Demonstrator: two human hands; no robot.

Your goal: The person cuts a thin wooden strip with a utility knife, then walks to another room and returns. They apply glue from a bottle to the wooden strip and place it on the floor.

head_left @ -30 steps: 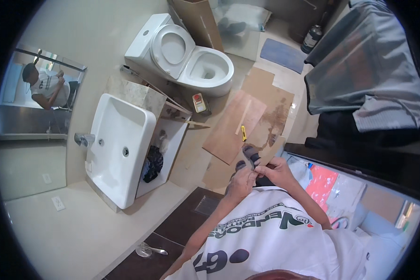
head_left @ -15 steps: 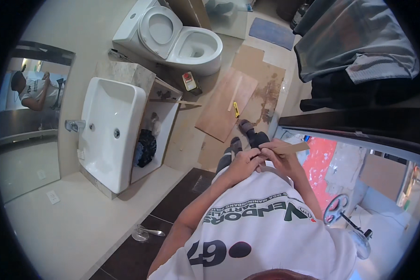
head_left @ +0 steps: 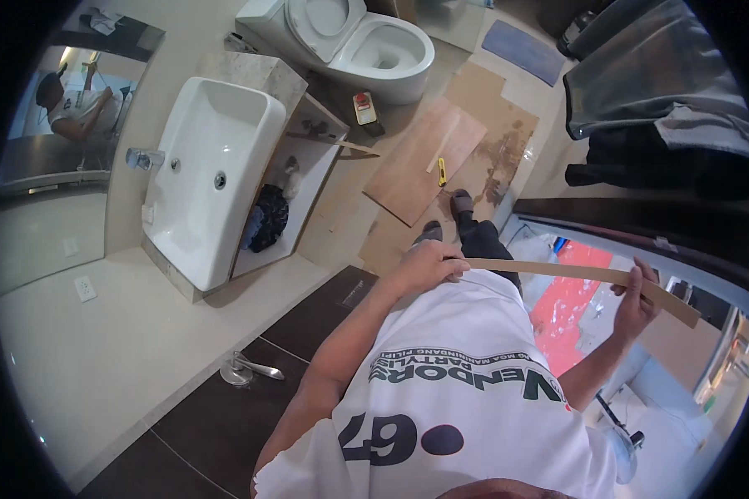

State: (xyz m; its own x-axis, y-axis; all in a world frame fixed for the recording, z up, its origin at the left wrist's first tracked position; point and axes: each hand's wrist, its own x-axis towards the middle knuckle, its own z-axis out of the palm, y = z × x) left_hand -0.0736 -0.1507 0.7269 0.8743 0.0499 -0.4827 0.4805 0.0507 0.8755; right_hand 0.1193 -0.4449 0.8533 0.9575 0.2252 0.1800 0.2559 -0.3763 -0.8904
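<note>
A long, narrow tan strip (head_left: pixel 549 268) stretches across in front of my waist. At its left end, my left hand (head_left: pixel 431 264) is closed on it with the fingertips pinching. Farther right, my right hand (head_left: pixel 637 299) grips it between thumb and fingers, and a wider-looking tail (head_left: pixel 678 310) sticks out past that hand. Beyond my feet a yellow utility knife (head_left: pixel 442 171) lies on a reddish-brown wooden board (head_left: pixel 399 185). The board rests on stained brown cardboard sheets (head_left: pixel 508 141) on the floor.
At left is a white sink (head_left: pixel 200 200) on an open cabinet holding a black plastic bag (head_left: pixel 270 218). A thin wooden piece (head_left: pixel 359 151) juts from the cabinet. A can with a red cap (head_left: pixel 363 108) stands near the toilet (head_left: pixel 383 62). Dark clothes (head_left: pixel 666 158) hang at right.
My hands were together at my waist; my right hand has moved far right along the strip, which now spans between them. The view has shifted slightly.
</note>
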